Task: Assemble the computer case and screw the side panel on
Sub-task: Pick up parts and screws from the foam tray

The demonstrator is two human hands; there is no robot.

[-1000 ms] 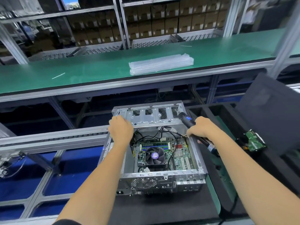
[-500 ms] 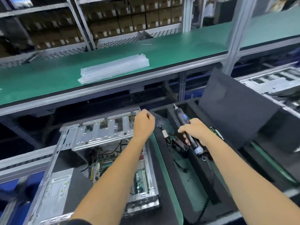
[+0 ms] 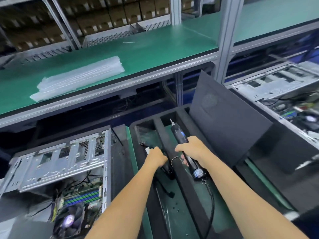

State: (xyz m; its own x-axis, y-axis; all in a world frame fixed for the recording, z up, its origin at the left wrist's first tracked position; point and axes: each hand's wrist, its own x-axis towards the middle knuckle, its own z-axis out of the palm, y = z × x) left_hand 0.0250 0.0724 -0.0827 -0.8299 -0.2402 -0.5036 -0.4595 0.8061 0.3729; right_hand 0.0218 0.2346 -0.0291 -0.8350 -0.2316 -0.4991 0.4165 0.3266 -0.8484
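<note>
The computer case (image 3: 57, 171) sits open at lower left of the frame, motherboard (image 3: 77, 200) exposed, no side panel on it. The dark side panel (image 3: 224, 125) leans upright at centre right. The right hand (image 3: 195, 150) has its grip wrapped round a black electric screwdriver (image 3: 185, 150). The left hand (image 3: 156, 157) reaches into a black foam tray (image 3: 195, 204); whether its grip holds anything, I cannot tell.

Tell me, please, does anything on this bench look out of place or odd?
Slightly: a few small dark bits, perhaps screws, lie loose on the green mat beside the tray divider. The side panel merely leans, and the computer case sits open.
</note>
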